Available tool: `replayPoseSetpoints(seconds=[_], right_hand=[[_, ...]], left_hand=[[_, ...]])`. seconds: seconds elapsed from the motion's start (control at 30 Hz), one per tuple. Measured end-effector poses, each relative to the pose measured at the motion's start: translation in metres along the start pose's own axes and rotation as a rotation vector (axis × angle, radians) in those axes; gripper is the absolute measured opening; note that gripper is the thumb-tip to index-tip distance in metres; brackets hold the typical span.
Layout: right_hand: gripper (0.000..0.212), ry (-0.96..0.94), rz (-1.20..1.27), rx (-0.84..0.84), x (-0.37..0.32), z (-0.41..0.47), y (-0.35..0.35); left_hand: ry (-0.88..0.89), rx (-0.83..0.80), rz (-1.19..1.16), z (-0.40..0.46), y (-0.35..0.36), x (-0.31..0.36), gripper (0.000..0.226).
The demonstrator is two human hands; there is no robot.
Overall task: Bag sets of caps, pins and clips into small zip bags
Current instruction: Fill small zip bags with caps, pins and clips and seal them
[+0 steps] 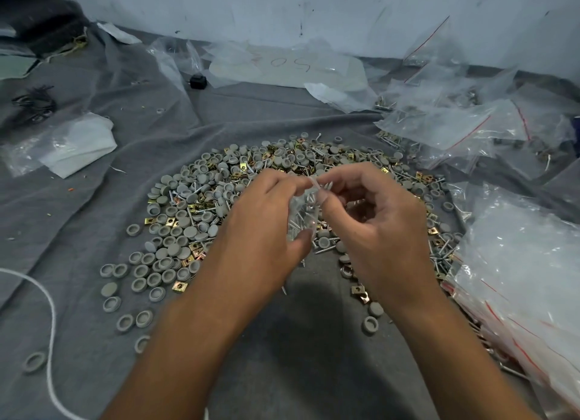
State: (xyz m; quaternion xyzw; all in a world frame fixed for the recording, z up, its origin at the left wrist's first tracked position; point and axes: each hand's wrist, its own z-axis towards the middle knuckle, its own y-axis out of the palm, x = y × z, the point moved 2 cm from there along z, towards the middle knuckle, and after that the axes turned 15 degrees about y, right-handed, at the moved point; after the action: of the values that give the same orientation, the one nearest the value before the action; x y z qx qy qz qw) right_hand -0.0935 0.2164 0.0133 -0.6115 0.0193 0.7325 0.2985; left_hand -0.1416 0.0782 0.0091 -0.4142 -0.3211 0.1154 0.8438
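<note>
Small bag (303,214), pins inside: left hand (266,222) and right hand (373,212) pinch its top above the parts pile (194,206). Step: sealing, probably. Next: press zip shut.

Two hands are in view, the left hand (266,219) and the right hand (373,219), and between them sits one small zip bag (303,212) with several silver pins inside; their exact number cannot be told. The heap on the grey cloth (125,175) holds far too many pieces to count: well over a hundred grey caps (175,231), dozens of brass-coloured clips (179,285) and dozens of loose pins (326,249). At far right lie several filled bags (455,131), at near right one stack of empty bags (518,281). One white cord (51,319) runs at near left, and one small black object (198,81) lies far back.
</note>
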Motion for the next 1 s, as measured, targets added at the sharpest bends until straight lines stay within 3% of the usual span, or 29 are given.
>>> replayPoseSetpoints(seconds=[0.2, 0.43, 0.57, 0.67, 0.73, 0.83, 0.93, 1.0], right_hand=[[0.016, -0.103, -0.188, 0.048, -0.003, -0.002, 0.001], [0.011, -0.229, -0.243, 0.146, -0.005, -0.005, -0.001], [0.017, -0.155, -0.336, 0.079, 0.002, -0.004, 0.006], [0.01, -0.164, -0.25, 0.158, -0.001, -0.001, 0.001], [0.014, -0.041, -0.26, 0.075, 0.006, 0.001, 0.0], [0.013, 0.209, -0.53, -0.266, 0.025, -0.01, 0.015], [0.026, 0.245, -0.78, -0.401, 0.031, -0.024, 0.031], [0.025, 0.199, -0.894, -0.402, 0.029, -0.028, 0.036]], left_hand=[[0.0, -0.005, 0.008, 0.0, 0.0, -0.001, 0.056], [-0.015, 0.005, 0.018, 0.0, 0.0, -0.002, 0.052], [-0.01, 0.0, 0.013, 0.001, 0.0, -0.001, 0.05], [-0.025, 0.029, 0.007, 0.0, -0.004, -0.002, 0.053], [-0.053, 0.126, 0.015, 0.0, -0.01, -0.006, 0.053], [-0.085, 0.379, 0.02, -0.001, -0.024, -0.01, 0.048], [-0.056, 0.579, 0.046, -0.002, -0.033, -0.009, 0.04], [-0.06, 0.567, 0.056, -0.003, -0.033, -0.01, 0.032]])
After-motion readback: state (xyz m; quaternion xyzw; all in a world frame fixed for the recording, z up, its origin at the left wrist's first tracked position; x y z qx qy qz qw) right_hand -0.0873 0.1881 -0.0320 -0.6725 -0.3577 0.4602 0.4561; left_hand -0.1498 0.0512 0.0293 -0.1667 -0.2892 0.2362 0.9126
